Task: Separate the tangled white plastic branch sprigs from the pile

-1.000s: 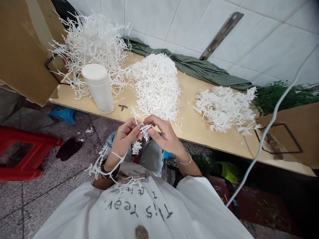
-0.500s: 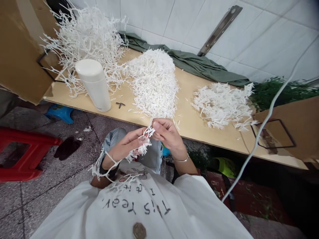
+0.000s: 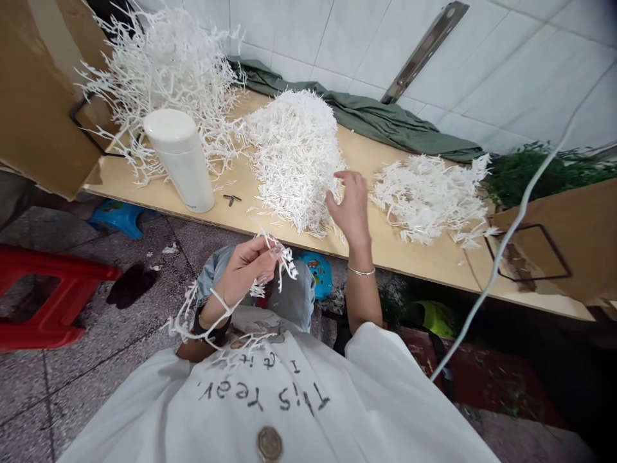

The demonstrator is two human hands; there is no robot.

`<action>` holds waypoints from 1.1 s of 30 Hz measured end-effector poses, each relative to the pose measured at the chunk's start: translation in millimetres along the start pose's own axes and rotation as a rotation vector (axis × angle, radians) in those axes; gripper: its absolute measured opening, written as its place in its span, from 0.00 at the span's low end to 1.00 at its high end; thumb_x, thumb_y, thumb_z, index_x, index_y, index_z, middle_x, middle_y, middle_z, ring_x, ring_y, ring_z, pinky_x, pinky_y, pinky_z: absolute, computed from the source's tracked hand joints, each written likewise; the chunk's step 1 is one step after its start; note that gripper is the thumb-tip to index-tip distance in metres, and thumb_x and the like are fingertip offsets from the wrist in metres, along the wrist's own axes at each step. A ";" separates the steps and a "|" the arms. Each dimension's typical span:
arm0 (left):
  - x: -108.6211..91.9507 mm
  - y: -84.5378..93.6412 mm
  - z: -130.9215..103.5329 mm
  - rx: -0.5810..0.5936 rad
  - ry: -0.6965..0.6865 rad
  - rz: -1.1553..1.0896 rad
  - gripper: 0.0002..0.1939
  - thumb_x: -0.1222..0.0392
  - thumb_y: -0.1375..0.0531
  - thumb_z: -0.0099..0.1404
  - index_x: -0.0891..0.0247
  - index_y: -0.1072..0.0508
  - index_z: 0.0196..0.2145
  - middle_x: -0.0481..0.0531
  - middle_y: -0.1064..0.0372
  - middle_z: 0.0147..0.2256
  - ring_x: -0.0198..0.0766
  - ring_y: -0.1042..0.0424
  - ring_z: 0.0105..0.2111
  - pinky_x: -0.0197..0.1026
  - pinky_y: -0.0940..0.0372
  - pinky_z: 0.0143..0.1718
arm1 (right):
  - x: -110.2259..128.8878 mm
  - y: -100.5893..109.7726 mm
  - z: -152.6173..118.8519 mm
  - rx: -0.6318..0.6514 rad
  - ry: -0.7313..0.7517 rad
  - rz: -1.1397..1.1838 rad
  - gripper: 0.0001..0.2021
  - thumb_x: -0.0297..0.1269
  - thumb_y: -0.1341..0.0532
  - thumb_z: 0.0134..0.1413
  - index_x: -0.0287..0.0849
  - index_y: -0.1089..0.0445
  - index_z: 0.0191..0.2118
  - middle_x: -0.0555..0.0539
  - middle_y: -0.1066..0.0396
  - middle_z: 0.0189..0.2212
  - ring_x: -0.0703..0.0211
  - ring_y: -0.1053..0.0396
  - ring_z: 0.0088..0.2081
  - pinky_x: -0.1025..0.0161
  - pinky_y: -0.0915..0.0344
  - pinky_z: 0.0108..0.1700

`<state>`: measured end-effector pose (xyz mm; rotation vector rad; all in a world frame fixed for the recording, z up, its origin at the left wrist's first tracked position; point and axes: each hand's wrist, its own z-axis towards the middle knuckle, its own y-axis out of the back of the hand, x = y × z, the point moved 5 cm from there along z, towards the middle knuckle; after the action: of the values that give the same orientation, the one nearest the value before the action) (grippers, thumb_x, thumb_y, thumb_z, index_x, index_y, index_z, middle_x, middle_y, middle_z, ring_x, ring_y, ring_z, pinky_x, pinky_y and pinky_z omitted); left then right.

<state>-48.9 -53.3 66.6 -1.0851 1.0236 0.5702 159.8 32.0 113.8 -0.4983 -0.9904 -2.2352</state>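
Observation:
My left hand (image 3: 243,273) is closed around a white branched plastic sprig (image 3: 288,262), whose tips stick out past the thumb and fingers. More thin white stems hang over the left wrist and against the shirt. My right hand (image 3: 353,209) is over the right edge of the middle heap of small white pieces (image 3: 296,151), thumb and fingers apart, with nothing visible in it. To its right lies a smaller heap of white sprigs (image 3: 431,199). A large tangle of long white branched stems (image 3: 168,71) fills the left end of the table.
A white flask (image 3: 180,161) stands at the table's (image 3: 359,151) left front, near small dark pieces (image 3: 232,199). Cardboard boxes flank both ends. Green cloth (image 3: 385,122) lies along the tiled wall. A white cable (image 3: 511,244) crosses the right side. A red stool (image 3: 58,276) stands left.
My right hand has left the sprig and moved forward and right to the middle heap, its fingers now apart. My left hand keeps the sprig and has shifted slightly.

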 end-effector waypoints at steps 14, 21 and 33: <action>-10.6 17.6 -1.0 -0.300 -0.164 0.344 0.14 0.50 0.39 0.60 0.64 0.27 0.26 0.43 0.49 0.17 0.28 0.53 0.18 0.35 0.56 0.20 | 94.2 -28.5 -66.3 0.596 0.174 0.456 0.10 0.41 0.47 0.61 0.41 0.33 0.39 0.51 0.34 0.28 0.68 0.40 0.27 0.66 0.43 0.30; -15.1 13.0 -9.7 -0.412 -0.260 0.567 0.15 0.51 0.43 0.64 0.64 0.32 0.24 0.43 0.46 0.18 0.28 0.50 0.20 0.35 0.53 0.23 | 90.5 -40.5 -84.6 0.660 -0.173 0.699 0.15 0.43 0.43 0.57 0.41 0.40 0.25 0.56 0.46 0.18 0.71 0.50 0.21 0.68 0.52 0.24; -15.8 -1.1 -3.0 -0.110 -0.011 -0.262 0.24 0.48 0.38 0.58 0.63 0.47 0.17 0.40 0.55 0.14 0.24 0.58 0.14 0.31 0.60 0.14 | 29.5 32.7 -20.3 -0.313 -0.035 0.826 0.17 0.54 0.53 0.59 0.48 0.42 0.28 0.54 0.54 0.19 0.65 0.57 0.19 0.62 0.54 0.23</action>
<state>-56.3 -55.1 80.8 -1.2890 0.8307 0.4229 159.0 -11.9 134.2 -0.8935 -0.3283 -1.6159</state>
